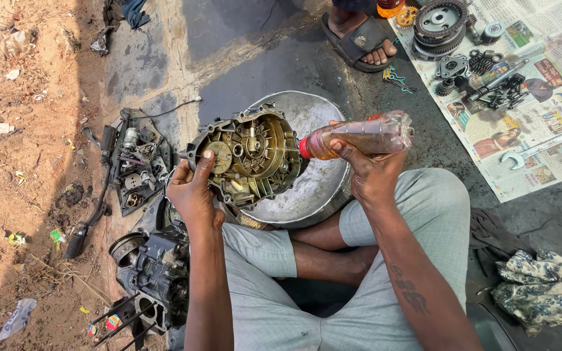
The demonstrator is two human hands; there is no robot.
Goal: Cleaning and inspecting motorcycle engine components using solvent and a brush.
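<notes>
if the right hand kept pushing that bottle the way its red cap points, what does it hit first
Most likely the engine cover held by the left hand. The right hand aims the plastic bottle leftward, its cap almost at the cover's rim above the metal basin; depth is hard to judge.

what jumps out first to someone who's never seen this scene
At centre, the left hand tilts a round metal engine cover over a battered metal basin, while the right hand aims a clear plastic bottle of reddish liquid, red cap first, into it. At top right, gears, small parts and a spanner lie on a newspaper; a dismantled engine block sits at lower left.
</notes>
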